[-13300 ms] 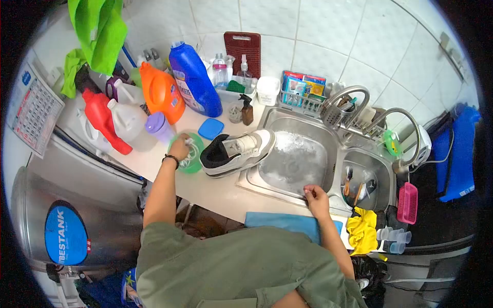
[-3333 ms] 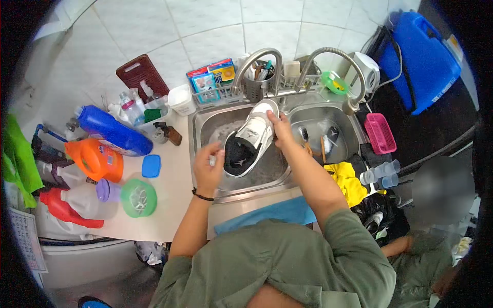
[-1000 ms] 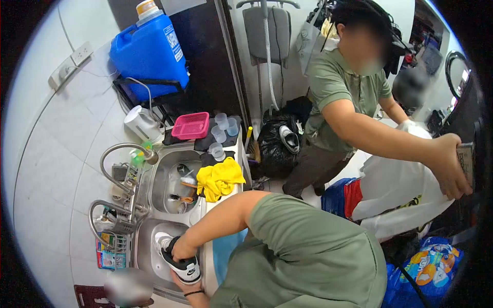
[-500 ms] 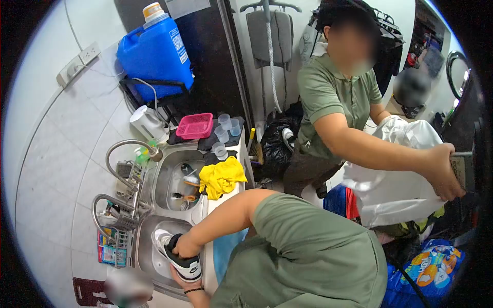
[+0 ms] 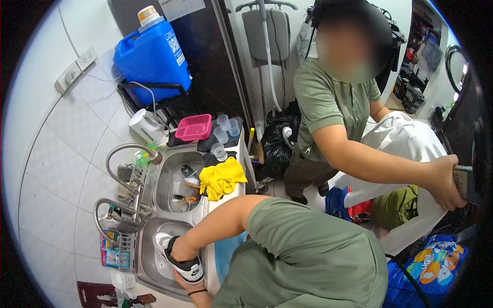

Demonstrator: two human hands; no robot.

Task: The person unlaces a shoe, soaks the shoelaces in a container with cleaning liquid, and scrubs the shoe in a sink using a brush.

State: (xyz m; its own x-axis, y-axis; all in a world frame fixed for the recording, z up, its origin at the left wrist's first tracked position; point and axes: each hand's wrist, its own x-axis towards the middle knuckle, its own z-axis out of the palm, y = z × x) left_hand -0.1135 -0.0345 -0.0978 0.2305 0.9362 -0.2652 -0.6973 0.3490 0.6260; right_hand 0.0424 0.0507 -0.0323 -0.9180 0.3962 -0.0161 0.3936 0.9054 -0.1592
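Observation:
A white and black sneaker (image 5: 194, 272) with a Nike swoosh is held over the near sink basin (image 5: 145, 251). My right hand (image 5: 183, 250) reaches down into its black-lined opening, and the fingertips are hidden inside. From below, my left hand (image 5: 186, 285), with a dark bracelet at the wrist, grips the sole side. Part of that hand is covered by the shoe. In the other basin (image 5: 163, 177) lie brushes (image 5: 191, 182) with wooden parts. A yellow cloth (image 5: 222, 178) is draped on the counter beside that basin.
Two curved taps (image 5: 115, 149) rise behind the basins. A pink basket (image 5: 193, 127), clear cups (image 5: 221, 135), a white kettle (image 5: 146, 126) and a blue jug (image 5: 151, 56) stand farther along. At right, another person (image 5: 336, 113) handles a white cloth (image 5: 405, 138) near bags.
The other person's white cloth has shifted and now uncovers a green bag. My hands stay on the sneaker, with my right hand slightly lower in its opening. The view has shifted a little.

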